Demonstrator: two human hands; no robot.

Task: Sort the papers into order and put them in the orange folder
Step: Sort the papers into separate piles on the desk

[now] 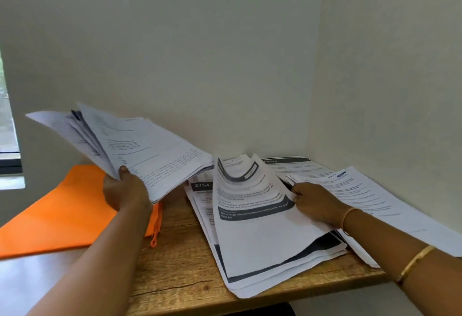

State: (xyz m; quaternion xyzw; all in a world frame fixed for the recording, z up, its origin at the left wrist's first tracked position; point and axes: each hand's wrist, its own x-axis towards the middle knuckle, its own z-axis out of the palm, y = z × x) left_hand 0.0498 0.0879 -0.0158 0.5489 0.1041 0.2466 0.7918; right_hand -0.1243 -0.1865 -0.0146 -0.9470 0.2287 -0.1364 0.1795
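Orange folder (62, 215): lies flat on the wooden table (180, 278), at its left end.
Left hand (125, 190): directly above the folder's right edge, gripping a fanned stack (140, 148) by its lower corner, thumb on top; the stack is raised and tilted.
Table pile (262, 253): right of the folder, apart from it, sheets skewed.
Right hand (317, 203): further right of the folder, fingers curled on the edge of the pile's curled top sheets (250, 190).
Loose sheets (362, 190): furthest from the folder, against the wall.
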